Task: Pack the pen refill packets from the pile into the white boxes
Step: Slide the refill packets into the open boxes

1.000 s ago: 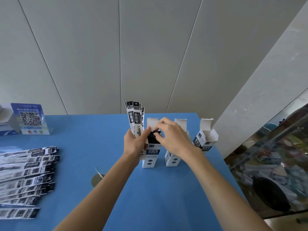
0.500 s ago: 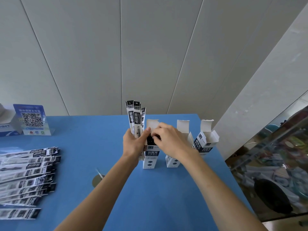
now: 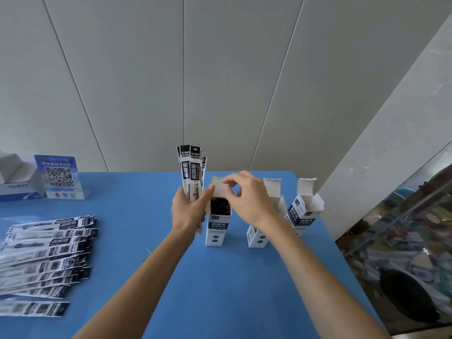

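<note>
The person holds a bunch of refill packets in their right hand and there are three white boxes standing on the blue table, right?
Almost. The head view shows the refill packets gripped in the left hand, not the right. The three white boxes on the blue table are correct.

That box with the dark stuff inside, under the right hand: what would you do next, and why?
Probably fold the lid flap down to close the leftmost box. It already looks full of dark packet tops, and the right hand pinches that flap, while the left hand holds spare refill packets upright beside it.
</note>
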`<state>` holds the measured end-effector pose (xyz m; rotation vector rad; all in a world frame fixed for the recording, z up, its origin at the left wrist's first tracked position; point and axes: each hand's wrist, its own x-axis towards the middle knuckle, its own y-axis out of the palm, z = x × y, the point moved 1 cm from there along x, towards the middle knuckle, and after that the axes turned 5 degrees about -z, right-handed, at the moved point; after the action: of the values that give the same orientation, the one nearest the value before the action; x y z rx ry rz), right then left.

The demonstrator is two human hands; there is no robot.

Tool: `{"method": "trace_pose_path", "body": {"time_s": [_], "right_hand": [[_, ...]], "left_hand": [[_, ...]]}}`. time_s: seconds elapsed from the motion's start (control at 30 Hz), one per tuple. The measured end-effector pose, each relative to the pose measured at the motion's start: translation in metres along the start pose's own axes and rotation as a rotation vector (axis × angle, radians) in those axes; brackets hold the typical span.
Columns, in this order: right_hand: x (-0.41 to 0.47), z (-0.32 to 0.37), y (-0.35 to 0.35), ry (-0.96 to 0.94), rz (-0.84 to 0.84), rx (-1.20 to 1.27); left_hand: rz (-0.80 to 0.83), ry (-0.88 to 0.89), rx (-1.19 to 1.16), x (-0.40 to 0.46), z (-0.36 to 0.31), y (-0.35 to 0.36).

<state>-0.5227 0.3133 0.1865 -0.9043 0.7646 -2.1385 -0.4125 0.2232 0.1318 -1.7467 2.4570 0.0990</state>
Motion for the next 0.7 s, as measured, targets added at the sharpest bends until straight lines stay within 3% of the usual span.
{"method": "trace_pose_path", "body": {"time_s": [0.13, 0.23, 0.37, 0.47, 0.7], "right_hand": [[0.004, 0.015, -0.005, 0.059, -0.081, 0.177], [0.008, 0.028, -0.007, 0.180, -0.080, 0.355], [0.009, 0.041, -0.006, 0.394, 0.107, 0.617], [0.004, 0.046, -0.008, 0.411, 0.141, 0.730], [-0.008, 0.041, -0.018, 0.522, -0.036, 0.753]], "left_hand": [[-0.051, 0.086, 0.037, 0.000, -0.013, -0.016], [0.008, 0.191, 0.061, -0.005, -0.027, -0.028], [0.190, 0.286, 0.169, -0.021, -0.046, -0.034], [0.251, 0.269, 0.163, -0.031, -0.051, -0.035], [0.272, 0.176, 0.019, -0.042, -0.046, -0.038]]}}
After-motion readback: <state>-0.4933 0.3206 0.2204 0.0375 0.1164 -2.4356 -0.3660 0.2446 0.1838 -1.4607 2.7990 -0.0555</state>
